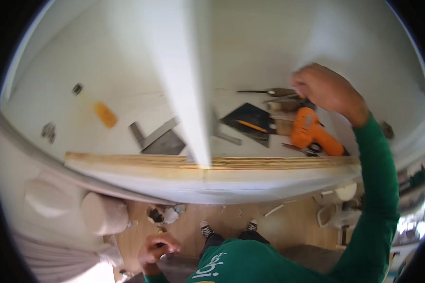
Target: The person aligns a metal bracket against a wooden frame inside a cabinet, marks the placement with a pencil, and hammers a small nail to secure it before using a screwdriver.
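Observed from beside the white shelf board (127, 118); all positions are given relative to it.

Progress: work looked to be under way, not finished. Tools lay spread over the right part of the board, none put away. Scraps sat on the wooden floor (288, 226) below the board's front edge. An upright white panel (184, 85) stood across the middle of the board, apparently unfastened where it met the front edge.

Right hand (323, 89): raised over the board's far right, fingers curled shut. Whether it gripped the long dark-handled tool (269, 92) lying just left of it, I could not tell; the fist hid the contact.

Left hand (158, 249): down below the board's front edge, near the person's waist, fingers curled around something small and yellow-tipped, too hidden to identify.

The orange drill (311, 134) lay on its side at the board's right, just below the right hand, untouched. It had an orange body and a dark front end. A metal square (153, 134) and an orange bottle (105, 114) lay further left.
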Tool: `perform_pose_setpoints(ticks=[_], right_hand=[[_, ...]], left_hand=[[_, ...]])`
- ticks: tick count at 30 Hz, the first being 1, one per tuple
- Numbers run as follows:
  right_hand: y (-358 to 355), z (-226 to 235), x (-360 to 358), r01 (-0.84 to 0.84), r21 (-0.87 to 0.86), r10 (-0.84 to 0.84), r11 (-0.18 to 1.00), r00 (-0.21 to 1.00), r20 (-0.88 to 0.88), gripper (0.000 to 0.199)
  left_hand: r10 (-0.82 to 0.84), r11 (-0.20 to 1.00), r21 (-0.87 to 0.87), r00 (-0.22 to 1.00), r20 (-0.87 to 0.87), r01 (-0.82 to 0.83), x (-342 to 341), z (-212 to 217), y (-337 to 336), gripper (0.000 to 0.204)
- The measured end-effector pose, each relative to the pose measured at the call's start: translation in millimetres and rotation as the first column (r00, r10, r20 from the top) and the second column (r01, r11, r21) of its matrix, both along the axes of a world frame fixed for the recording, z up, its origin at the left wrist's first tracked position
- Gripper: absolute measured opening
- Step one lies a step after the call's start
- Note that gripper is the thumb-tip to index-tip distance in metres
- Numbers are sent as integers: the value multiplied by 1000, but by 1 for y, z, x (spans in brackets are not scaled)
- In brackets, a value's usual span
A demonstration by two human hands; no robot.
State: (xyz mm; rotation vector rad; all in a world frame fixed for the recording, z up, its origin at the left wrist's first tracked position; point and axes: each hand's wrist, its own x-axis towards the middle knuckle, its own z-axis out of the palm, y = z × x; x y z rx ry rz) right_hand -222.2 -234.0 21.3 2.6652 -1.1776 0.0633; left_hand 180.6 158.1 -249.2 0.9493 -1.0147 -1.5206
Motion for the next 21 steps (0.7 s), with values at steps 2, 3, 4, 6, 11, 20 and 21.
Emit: perform_pose_setpoints(ticks=[2,3,4,6,11,20,21], right_hand=[[19,-7,-12,-128,-66,139,990,971,194,8],[31,-8,-9,-130,-82,145,988,965,217,8],[40,-6,-2,-133,-102,155,986,958,240,9],[58,4,18,-43,-12,45,999,976,213,11],[105,26,21,-22,-10,24,1000,925,380,15],[254,45,-79,38,-228,116,973,775,622,22],[275,44,-94,62,-247,112,967,767,632,24]], left_hand=[[-115,993,27,992,56,113,10,1,-9,12],[-123,991,55,990,66,119,9,5,-8,13],[-127,990,79,989,77,121,6,8,-8,13],[-133,985,121,988,81,123,8,9,-1,13],[-189,974,144,978,85,176,17,7,3,13],[-464,851,153,856,-225,502,-32,-33,-43,11],[-500,816,175,825,-264,551,-41,-35,-52,10]])
